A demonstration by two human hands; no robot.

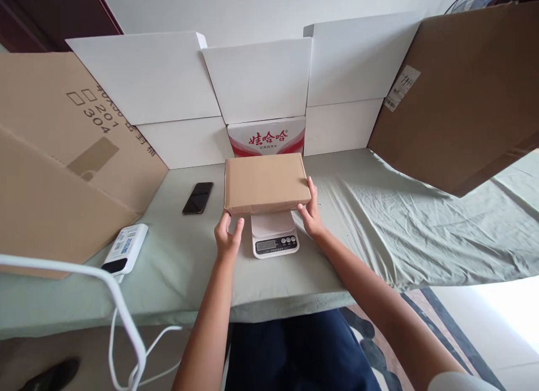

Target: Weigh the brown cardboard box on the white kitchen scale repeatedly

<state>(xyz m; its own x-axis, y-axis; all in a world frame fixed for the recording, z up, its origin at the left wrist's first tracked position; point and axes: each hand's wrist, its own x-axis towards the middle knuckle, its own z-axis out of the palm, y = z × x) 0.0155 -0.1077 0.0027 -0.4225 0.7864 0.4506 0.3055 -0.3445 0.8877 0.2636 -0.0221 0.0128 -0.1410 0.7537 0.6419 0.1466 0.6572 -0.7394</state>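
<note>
- The left hand (227, 239) rests at the near left corner of a flat cardboard box (265, 182). Its fingers (222, 222) are spread a little and lie against the box's near edge, with the thumb up beside the corner; they touch the box but do not wrap around it.
- The right hand (312, 211) sits at the near right corner of the same box. Its fingers (310, 188) run up along the right side and the thumb presses the near edge, so the hand is open and braced on the corner.
- The box is plain brown, closed and rectangular, its long side running left to right. It lies level on a small white kitchen scale (274, 235), covering the platform; the scale's display and buttons show just near of the box.
- The scale stands on a worktop covered by a pale green cloth (379, 228), between the two hands.
- A black phone (197, 198) lies flat to the left of the box, apart from it.
- A white power bank (125, 249) lies further left, near the edge.
- White and brown cardboard sheets (261, 82) stand along the far side.
</note>
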